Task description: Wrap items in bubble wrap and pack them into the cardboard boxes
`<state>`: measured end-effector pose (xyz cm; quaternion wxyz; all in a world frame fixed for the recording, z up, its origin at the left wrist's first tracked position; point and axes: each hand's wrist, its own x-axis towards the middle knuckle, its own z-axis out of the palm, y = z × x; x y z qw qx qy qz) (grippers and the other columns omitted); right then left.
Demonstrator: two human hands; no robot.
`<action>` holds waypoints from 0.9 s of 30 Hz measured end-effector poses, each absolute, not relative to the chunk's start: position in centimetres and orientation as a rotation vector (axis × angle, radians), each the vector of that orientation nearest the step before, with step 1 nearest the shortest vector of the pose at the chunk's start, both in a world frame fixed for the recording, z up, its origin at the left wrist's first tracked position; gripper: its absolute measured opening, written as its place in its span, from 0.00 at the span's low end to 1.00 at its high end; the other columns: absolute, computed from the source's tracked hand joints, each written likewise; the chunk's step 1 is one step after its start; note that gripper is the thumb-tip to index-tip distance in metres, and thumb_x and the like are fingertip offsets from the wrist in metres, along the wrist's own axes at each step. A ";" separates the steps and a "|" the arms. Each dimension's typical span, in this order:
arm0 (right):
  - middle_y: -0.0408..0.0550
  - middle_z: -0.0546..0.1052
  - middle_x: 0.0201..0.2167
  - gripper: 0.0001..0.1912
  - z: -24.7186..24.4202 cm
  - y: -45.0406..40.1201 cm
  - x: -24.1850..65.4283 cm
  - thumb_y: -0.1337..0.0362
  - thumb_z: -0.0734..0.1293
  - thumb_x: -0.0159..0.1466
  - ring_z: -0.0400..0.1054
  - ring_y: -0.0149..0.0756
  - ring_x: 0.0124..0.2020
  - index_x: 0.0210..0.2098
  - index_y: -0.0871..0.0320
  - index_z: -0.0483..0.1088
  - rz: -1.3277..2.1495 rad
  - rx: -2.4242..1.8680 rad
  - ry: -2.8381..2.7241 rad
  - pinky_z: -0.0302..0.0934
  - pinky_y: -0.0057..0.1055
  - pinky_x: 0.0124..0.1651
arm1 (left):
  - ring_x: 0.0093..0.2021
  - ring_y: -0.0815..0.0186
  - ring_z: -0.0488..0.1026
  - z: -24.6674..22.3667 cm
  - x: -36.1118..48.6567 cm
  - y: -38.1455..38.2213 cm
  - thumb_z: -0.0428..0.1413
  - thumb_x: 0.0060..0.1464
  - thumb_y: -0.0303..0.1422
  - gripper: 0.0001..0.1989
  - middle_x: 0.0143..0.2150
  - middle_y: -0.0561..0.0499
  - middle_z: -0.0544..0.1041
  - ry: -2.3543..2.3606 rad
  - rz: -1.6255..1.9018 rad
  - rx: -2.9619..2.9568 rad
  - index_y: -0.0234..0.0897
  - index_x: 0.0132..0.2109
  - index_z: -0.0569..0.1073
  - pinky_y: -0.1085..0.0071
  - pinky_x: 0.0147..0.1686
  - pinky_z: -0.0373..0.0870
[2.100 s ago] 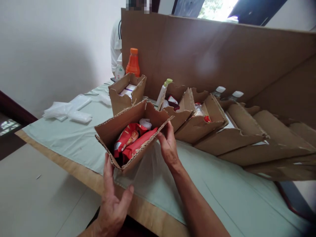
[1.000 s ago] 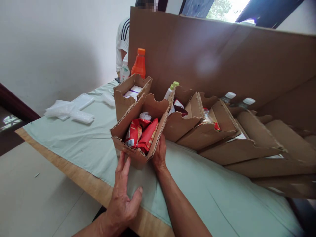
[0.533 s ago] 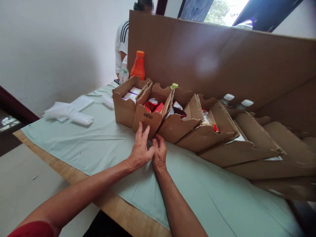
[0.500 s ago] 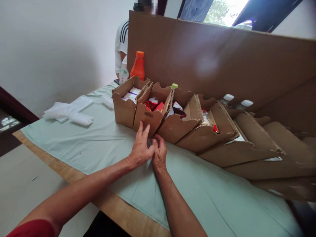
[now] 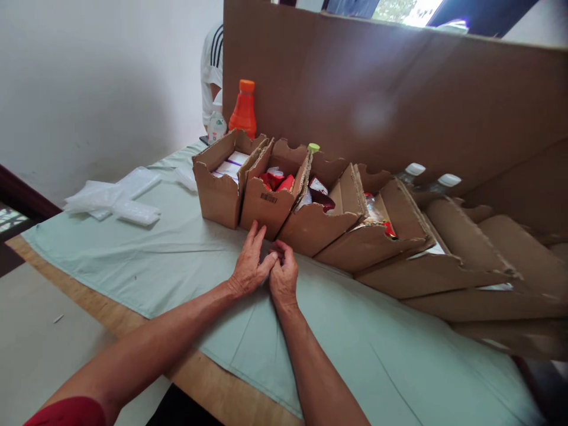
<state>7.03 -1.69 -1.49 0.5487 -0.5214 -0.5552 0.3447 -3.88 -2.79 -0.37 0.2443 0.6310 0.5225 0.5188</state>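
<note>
My left hand (image 5: 249,263) rests on the green cloth (image 5: 186,278) with its fingers stretched toward the front of a cardboard bin (image 5: 261,213). Its thumb meets the fingers of my right hand (image 5: 284,278). The right hand's fingers are curled, and whatever is inside them, if anything, is hidden. Red packets (image 5: 277,180) lie in the bin before my hands. To its left, another cardboard bin (image 5: 217,195) holds white boxes (image 5: 233,165) with purple lines. The bin to the right (image 5: 323,228) contains a dark red packet (image 5: 322,201).
More cardboard bins (image 5: 373,254) run rightward in a slanted row. Behind stand an orange bottle (image 5: 243,112), a clear bottle (image 5: 216,126) and a tall cardboard panel (image 5: 332,89). Clear plastic packs (image 5: 137,212) lie at left. A person's white sleeve (image 5: 213,56) shows beyond the panel.
The view has tipped slightly downward, so the person's head is out of view. My hands stay together by the bins, with the gap between them a little smaller.
</note>
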 end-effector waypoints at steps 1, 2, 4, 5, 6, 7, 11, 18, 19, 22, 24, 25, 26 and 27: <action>0.54 0.81 0.48 0.22 -1.5 -1.7 7.0 0.58 0.63 0.60 0.76 0.42 0.42 0.51 0.57 0.72 0.816 -1.238 -1.312 0.71 0.42 0.50 | 0.77 0.48 0.51 -0.4 -3.9 -2.8 0.55 0.61 0.38 0.34 0.77 0.33 0.52 1.445 1.438 1.707 0.35 0.71 0.59 0.43 0.74 0.49; 0.54 0.81 0.47 0.21 -1.4 -1.7 7.0 0.57 0.63 0.60 0.76 0.42 0.42 0.51 0.57 0.72 0.813 -1.241 -1.308 0.71 0.42 0.49 | 0.77 0.48 0.52 -0.4 -3.9 -2.8 0.56 0.60 0.37 0.34 0.77 0.33 0.53 1.469 1.470 1.687 0.36 0.71 0.59 0.44 0.74 0.50; 0.55 0.81 0.47 0.20 -1.4 -1.7 6.9 0.56 0.64 0.61 0.76 0.42 0.43 0.51 0.57 0.72 0.807 -1.246 -1.303 0.71 0.43 0.50 | 0.76 0.49 0.53 -0.3 -4.3 -2.4 0.57 0.58 0.35 0.36 0.76 0.35 0.56 1.523 1.548 1.640 0.37 0.71 0.58 0.45 0.73 0.52; 0.55 0.81 0.47 0.20 -1.4 -1.7 6.9 0.56 0.64 0.61 0.76 0.42 0.43 0.50 0.57 0.72 0.803 -1.246 -1.303 0.71 0.43 0.50 | 0.76 0.49 0.54 -0.3 -4.6 -2.2 0.57 0.57 0.33 0.36 0.75 0.35 0.57 1.549 1.581 1.616 0.37 0.71 0.58 0.46 0.73 0.52; 0.55 0.81 0.47 0.20 -1.4 -1.7 6.9 0.56 0.64 0.62 0.76 0.42 0.43 0.50 0.57 0.72 0.801 -1.246 -1.306 0.71 0.43 0.50 | 0.75 0.49 0.55 -0.2 -4.9 -1.8 0.57 0.56 0.31 0.37 0.74 0.35 0.58 1.572 1.607 1.595 0.37 0.71 0.57 0.46 0.73 0.53; 0.55 0.81 0.47 0.20 -1.4 -1.7 6.8 0.56 0.64 0.62 0.76 0.42 0.43 0.51 0.57 0.72 0.798 -1.245 -1.310 0.71 0.43 0.50 | 0.74 0.49 0.57 -0.2 -5.3 -1.5 0.57 0.55 0.30 0.38 0.72 0.35 0.60 1.591 1.626 1.575 0.37 0.71 0.57 0.46 0.72 0.55; 0.55 0.81 0.47 0.20 -1.3 -1.7 6.8 0.55 0.64 0.62 0.76 0.42 0.44 0.51 0.57 0.72 0.790 -1.247 -1.326 0.71 0.43 0.50 | 0.66 0.50 0.68 0.1 -6.5 -0.5 0.56 0.51 0.28 0.38 0.67 0.37 0.66 1.606 1.629 1.556 0.37 0.70 0.59 0.48 0.65 0.67; 0.56 0.81 0.47 0.21 -1.1 -1.7 6.9 0.54 0.64 0.61 0.76 0.43 0.42 0.51 0.58 0.71 0.785 -1.249 -1.331 0.71 0.44 0.48 | 0.51 0.55 0.75 0.5 -6.6 -0.4 0.58 0.49 0.28 0.36 0.63 0.37 0.68 1.602 1.638 1.586 0.36 0.66 0.63 0.54 0.54 0.75; 0.56 0.81 0.47 0.22 -1.1 -1.7 6.9 0.54 0.64 0.61 0.76 0.43 0.42 0.51 0.58 0.71 0.784 -1.250 -1.332 0.71 0.43 0.48 | 0.51 0.56 0.75 0.5 -6.5 -0.5 0.58 0.49 0.28 0.36 0.63 0.37 0.68 1.603 1.641 1.590 0.36 0.66 0.63 0.54 0.53 0.75; 0.56 0.81 0.47 0.22 -1.1 -1.7 6.9 0.54 0.64 0.61 0.76 0.43 0.42 0.51 0.58 0.71 0.786 -1.256 -1.334 0.70 0.43 0.48 | 0.49 0.57 0.75 0.7 -6.1 -0.8 0.56 0.51 0.27 0.34 0.62 0.38 0.69 1.617 1.665 1.604 0.36 0.66 0.64 0.57 0.50 0.77; 0.57 0.81 0.47 0.23 -1.1 -1.7 6.9 0.53 0.64 0.61 0.76 0.43 0.42 0.51 0.58 0.71 0.788 -1.257 -1.332 0.70 0.43 0.48 | 0.52 0.56 0.75 1.5 -6.5 -1.3 0.55 0.52 0.26 0.32 0.61 0.38 0.69 1.628 1.697 1.630 0.36 0.64 0.65 0.57 0.52 0.77; 0.57 0.81 0.47 0.23 -1.2 -1.7 6.9 0.53 0.64 0.61 0.76 0.44 0.42 0.51 0.59 0.71 0.790 -1.257 -1.331 0.70 0.43 0.48 | 0.56 0.55 0.74 2.3 -6.9 -1.5 0.55 0.52 0.26 0.30 0.61 0.38 0.69 1.631 1.718 1.646 0.36 0.64 0.66 0.56 0.56 0.75; 0.57 0.81 0.46 0.23 -1.3 -1.6 6.9 0.53 0.64 0.61 0.76 0.44 0.42 0.51 0.59 0.72 0.793 -1.256 -1.330 0.70 0.43 0.48 | 0.61 0.54 0.71 3.2 -7.6 -1.8 0.55 0.53 0.26 0.29 0.62 0.38 0.68 1.640 1.754 1.669 0.36 0.63 0.67 0.54 0.61 0.71; 0.57 0.81 0.46 0.23 -1.4 -1.6 6.9 0.53 0.64 0.61 0.76 0.44 0.42 0.51 0.59 0.72 0.796 -1.255 -1.329 0.70 0.43 0.48 | 0.65 0.52 0.68 4.3 -8.5 -2.0 0.55 0.54 0.27 0.28 0.64 0.38 0.67 1.662 1.802 1.707 0.37 0.63 0.67 0.52 0.65 0.67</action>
